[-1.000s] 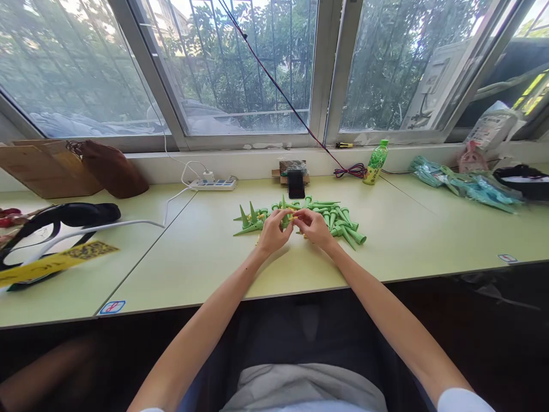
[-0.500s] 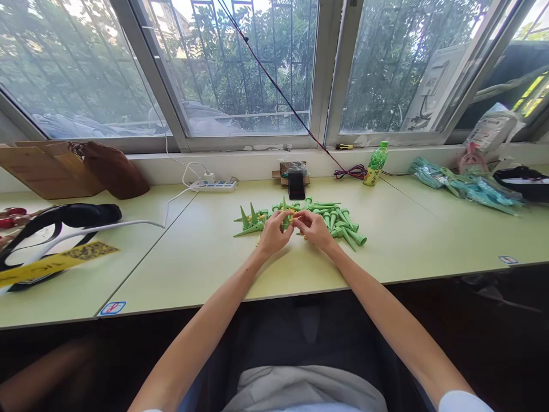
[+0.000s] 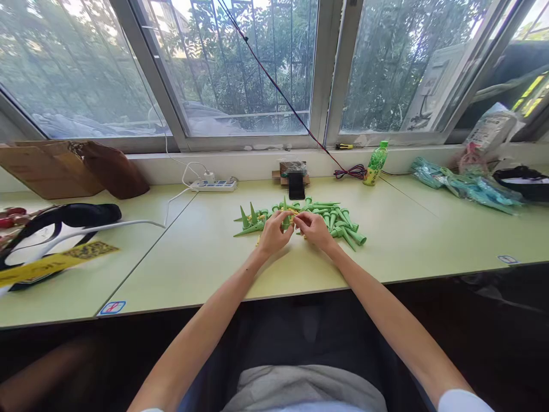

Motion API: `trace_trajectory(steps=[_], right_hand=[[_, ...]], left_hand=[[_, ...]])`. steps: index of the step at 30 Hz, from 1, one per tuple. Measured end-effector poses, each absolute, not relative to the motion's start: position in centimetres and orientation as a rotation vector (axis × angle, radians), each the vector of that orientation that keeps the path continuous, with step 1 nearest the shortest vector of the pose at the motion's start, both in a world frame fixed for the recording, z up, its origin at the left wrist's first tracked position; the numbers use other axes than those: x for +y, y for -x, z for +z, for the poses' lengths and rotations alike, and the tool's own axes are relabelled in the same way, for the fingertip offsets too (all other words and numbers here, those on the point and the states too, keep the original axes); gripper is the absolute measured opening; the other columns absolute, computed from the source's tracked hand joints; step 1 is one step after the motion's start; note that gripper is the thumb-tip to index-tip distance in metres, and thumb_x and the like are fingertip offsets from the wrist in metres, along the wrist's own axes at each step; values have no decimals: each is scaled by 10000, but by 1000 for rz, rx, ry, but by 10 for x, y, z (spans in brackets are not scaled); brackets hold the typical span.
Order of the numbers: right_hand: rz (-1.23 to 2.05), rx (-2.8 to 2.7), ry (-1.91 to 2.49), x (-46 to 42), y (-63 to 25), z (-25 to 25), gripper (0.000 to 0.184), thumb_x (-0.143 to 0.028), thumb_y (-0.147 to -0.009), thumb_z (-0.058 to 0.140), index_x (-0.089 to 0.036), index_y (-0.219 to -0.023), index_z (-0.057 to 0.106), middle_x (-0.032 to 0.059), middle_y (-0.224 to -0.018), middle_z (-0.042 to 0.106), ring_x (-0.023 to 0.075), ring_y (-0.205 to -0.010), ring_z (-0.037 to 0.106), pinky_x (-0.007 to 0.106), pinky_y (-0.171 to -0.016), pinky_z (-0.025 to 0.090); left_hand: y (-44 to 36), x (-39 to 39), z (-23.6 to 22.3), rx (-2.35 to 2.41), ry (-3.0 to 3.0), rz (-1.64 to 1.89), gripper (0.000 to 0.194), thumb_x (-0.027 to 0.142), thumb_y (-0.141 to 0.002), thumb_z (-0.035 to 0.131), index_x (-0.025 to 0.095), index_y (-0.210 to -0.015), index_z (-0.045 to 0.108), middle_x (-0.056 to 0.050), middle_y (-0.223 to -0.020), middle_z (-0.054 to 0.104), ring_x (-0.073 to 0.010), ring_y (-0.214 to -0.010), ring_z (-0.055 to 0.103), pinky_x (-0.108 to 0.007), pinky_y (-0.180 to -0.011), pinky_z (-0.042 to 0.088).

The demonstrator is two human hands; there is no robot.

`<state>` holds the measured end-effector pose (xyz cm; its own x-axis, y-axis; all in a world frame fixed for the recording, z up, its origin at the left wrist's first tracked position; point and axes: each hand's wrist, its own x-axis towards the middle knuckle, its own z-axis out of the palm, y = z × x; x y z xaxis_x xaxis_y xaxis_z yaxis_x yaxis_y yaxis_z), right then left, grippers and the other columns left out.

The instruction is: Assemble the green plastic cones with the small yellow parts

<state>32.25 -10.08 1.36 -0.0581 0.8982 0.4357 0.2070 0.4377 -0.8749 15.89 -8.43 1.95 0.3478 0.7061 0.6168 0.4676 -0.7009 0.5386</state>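
Cones (image 3: 333, 218): plain mid-green; small bits (image 3: 260, 217) among them yellow
Tabletop (image 3: 206, 252) pale yellow-green; sticker (image 3: 112, 308) on its front edge white, blue outline, red mark
Bottle (image 3: 376, 165): green cap, label green fading to yellow
Phone (image 3: 296, 186) black; power strip (image 3: 223, 185) white with bluish patches
Carton (image 3: 47, 169) cardboard brown, bag (image 3: 114, 170) dark reddish brown
Tag (image 3: 92, 250): yellow, black lettering plus QR-type pattern; strap (image 3: 88, 214) black
Slanting cable (image 3: 278, 88) dark with red; packets (image 3: 484, 191) teal; window frame (image 3: 330, 74) grey; sleeve (image 3: 463, 400) white
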Motion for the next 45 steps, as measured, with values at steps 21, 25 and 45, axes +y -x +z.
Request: trace_trajectory(steps=[21,25,45], right_hand=[[778,-1541,978,-99,-323,12,358,-521,-842,636,-165,-879,635,6,-656,620,115,-502,535,259,-499,474],[791,-1540,967,-100,-323,12,362,-504,-807,678,-172,-943,629,-4,-659,617,118,-513,535,254,-494,470],[803,-1539,990,-102,-322,15,417,-567,-826,644,-167,-943,627,-3,-650,617,116,-511,537,245,-470,474]], left_hand=[[-158,-84,20,1052,-2359,1273,256,192,-869,592,196,-1120,648,-34,-1011,640,-48,-503,444,-237,-577,460],[-158,-83,19,1053,-2358,1276,272,186,-867,589,204,-1133,644,-32,-1030,641,-48,-505,445,-240,-582,464],[-158,-83,18,1049,-2364,1272,266,196,-870,590,207,-1131,644,-31,-1007,636,-57,-517,453,-246,-592,461]])
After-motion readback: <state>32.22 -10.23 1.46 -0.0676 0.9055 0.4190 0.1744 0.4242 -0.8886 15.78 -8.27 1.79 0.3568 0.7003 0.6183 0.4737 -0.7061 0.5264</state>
